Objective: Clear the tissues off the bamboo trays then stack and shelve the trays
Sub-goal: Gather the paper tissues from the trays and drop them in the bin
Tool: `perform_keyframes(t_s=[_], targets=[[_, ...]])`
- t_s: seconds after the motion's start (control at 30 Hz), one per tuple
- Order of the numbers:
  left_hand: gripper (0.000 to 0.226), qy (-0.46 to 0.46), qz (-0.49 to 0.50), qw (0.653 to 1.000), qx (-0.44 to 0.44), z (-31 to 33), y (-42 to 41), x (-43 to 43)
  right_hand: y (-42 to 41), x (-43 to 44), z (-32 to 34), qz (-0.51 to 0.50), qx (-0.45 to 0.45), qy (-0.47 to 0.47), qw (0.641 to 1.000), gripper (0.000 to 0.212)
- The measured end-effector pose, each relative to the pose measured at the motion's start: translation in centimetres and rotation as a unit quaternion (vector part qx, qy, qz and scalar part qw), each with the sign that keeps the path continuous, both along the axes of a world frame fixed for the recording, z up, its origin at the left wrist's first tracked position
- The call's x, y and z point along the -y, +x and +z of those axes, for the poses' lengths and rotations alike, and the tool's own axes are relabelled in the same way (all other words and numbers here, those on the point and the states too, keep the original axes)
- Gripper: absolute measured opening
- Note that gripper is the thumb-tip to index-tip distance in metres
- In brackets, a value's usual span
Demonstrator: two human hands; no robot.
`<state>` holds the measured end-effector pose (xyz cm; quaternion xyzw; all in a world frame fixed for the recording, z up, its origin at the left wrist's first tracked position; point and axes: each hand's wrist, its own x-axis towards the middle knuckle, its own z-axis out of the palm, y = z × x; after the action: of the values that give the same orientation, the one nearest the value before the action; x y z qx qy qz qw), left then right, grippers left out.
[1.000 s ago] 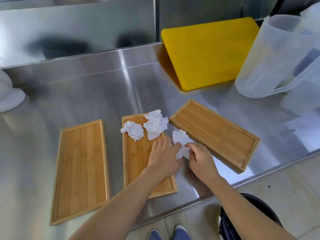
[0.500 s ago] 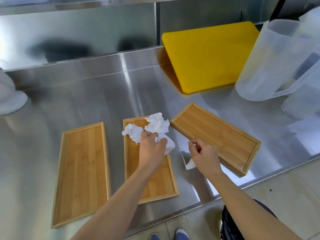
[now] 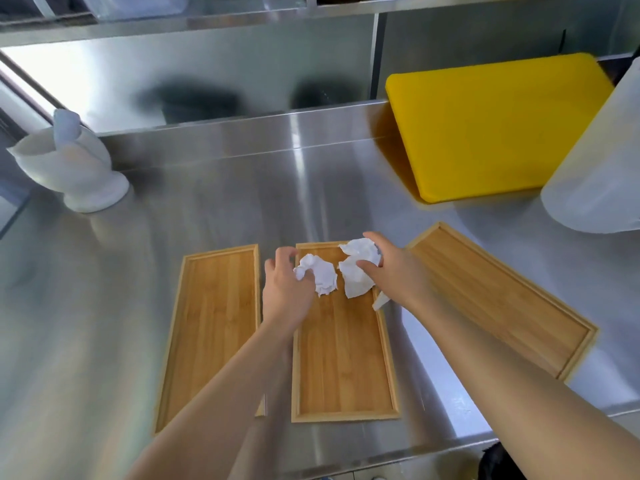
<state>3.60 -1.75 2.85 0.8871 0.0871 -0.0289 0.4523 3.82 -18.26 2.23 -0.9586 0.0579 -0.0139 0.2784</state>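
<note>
Three bamboo trays lie on a steel counter: a left tray [image 3: 214, 323], a middle tray [image 3: 343, 362] and an angled right tray [image 3: 502, 299]. At the far end of the middle tray, my left hand [image 3: 287, 285] grips a crumpled white tissue [image 3: 320, 277]. Beside it, my right hand [image 3: 394, 271] closes on a larger crumpled tissue [image 3: 358, 271]. A corner of another tissue [image 3: 379, 301] sticks out under my right palm. The left and right trays hold nothing.
A yellow cutting board [image 3: 495, 126] leans on the back wall at the right. A translucent plastic pitcher [image 3: 602, 174] stands at the far right. A white vessel [image 3: 72, 164] sits at the back left. A steel shelf [image 3: 173, 19] runs overhead.
The view has tilted up and shifted. My right hand moved left from the counter onto the larger tissue on the middle tray. My left hand shifted to the smaller tissue.
</note>
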Motion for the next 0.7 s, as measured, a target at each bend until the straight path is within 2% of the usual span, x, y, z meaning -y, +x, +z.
perform_keyframes(t_s=[0.1,0.23,0.33,0.4,0.47,0.57,0.63,0.7], targets=[[0.047,0.089,-0.044,0.995,0.016,-0.7,1.3,-0.3,1.7,-0.7,0.5,0.020,-0.017,-0.055,0.998,0.052],[0.059,0.165,-0.108,0.980,0.032,-1.9,2.3,0.1,3.2,-1.0,0.0,0.030,-0.044,-0.137,0.989,0.040],[0.069,0.225,-0.121,0.967,0.016,-2.5,2.5,0.6,3.5,-1.3,-0.4,0.016,-0.044,-0.138,0.989,0.027],[0.071,0.251,-0.117,0.961,0.007,-2.9,2.6,0.6,3.5,-1.3,-0.5,0.005,-0.034,-0.122,0.992,0.026],[0.065,0.248,-0.112,0.962,0.001,-3.1,2.9,0.3,3.5,-1.1,0.0,-0.010,-0.030,-0.072,0.997,0.025],[0.041,0.252,-0.139,0.958,-0.009,-3.1,3.2,-0.1,3.3,-0.3,1.2,-0.023,-0.003,0.086,0.996,0.012],[0.032,0.228,-0.136,0.964,-0.002,-3.0,3.4,-0.1,3.1,0.3,2.3,-0.041,0.023,0.183,0.982,0.008],[0.032,0.191,-0.099,0.977,0.007,-2.4,3.4,0.4,2.9,1.0,3.4,-0.075,0.042,0.282,0.956,0.017]])
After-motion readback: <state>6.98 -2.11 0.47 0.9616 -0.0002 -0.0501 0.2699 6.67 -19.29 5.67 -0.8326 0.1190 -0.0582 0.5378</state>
